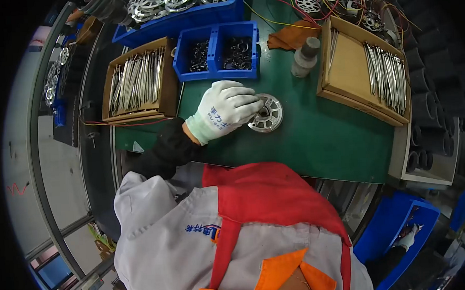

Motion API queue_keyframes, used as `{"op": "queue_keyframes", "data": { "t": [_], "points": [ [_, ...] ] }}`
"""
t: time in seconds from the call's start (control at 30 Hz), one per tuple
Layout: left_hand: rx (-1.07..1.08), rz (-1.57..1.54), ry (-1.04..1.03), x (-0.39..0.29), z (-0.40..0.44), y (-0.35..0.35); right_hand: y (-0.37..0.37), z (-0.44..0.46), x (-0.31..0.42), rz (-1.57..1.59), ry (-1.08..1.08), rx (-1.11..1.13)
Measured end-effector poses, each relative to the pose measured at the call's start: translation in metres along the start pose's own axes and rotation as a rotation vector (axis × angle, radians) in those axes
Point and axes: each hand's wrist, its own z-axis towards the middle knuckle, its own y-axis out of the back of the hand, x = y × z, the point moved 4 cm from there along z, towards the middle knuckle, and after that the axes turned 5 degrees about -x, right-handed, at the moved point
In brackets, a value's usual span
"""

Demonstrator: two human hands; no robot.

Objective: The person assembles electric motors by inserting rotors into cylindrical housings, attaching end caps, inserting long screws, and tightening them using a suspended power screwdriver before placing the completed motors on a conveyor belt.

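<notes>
My left hand [228, 110], in a white glove, reaches over the green bench. Its fingers are bent together against the left side and hub of a round spoked metal disc [271, 116], which lies flat. What the fingertips cover at the hub is hidden. Down at the right, my right hand [409, 238], also gloved in white, is inside a blue bin [384, 242]. Small reddish-brown parts [415, 229] lie at its fingertips; whether the fingers grip any is too small to make out.
Two blue bins [216, 74] hold small dark parts. Cardboard boxes of metal rods stand left [138, 117] and right [363, 105]. A grey bottle [305, 59] and brown cloth [291, 37] sit behind the disc. A larger blue crate [185, 22] holds metal discs; dark tubes [431, 113] fill the right.
</notes>
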Motion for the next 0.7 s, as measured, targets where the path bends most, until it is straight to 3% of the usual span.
{"op": "queue_keyframes", "data": {
  "t": [0.07, 0.13, 0.17, 0.23, 0.27, 0.33, 0.4, 0.47, 0.53, 0.7],
  "points": [
    [0.033, -0.003, 0.0, 0.004, -0.007, -0.007, 0.017, -0.027, 0.057, -0.498, 0.676, 0.026],
    [0.136, -0.031, 0.004, 0.004, -0.012, -0.011, 0.008, -0.085, 0.089, -0.572, 1.167, -0.181],
    [0.138, -0.03, 0.004, 0.005, -0.012, -0.01, -0.004, -0.116, 0.102, -0.572, 1.166, -0.179],
    [0.163, -0.115, -0.043, 0.007, -0.011, -0.01, -0.033, -0.179, 0.125, -0.091, 1.229, 0.064],
    [0.157, -0.238, 0.081, 0.008, -0.01, -0.006, -0.041, -0.188, 0.122, -0.094, 1.228, 0.06],
    [0.188, -0.422, 0.304, 0.006, -0.013, -0.008, -0.069, -0.209, 0.116, -0.21, 1.256, 0.359],
    [0.154, -0.458, 0.333, 0.004, -0.023, -0.027, -0.144, -0.264, 0.102, 0.329, 0.357, 0.868],
    [0.123, -0.502, 0.423, 0.0, -0.026, -0.038, -0.216, -0.354, 0.084, 0.172, 0.47, 1.078],
    [0.028, -0.372, 0.488, -0.014, -0.027, -0.034, -0.263, -0.418, 0.064, 0.269, 0.509, 1.314],
    [-0.149, -0.278, 0.664, -0.033, -0.041, -0.048, -0.333, -0.497, 0.02, 0.395, 0.754, 1.473]
  ]
}}
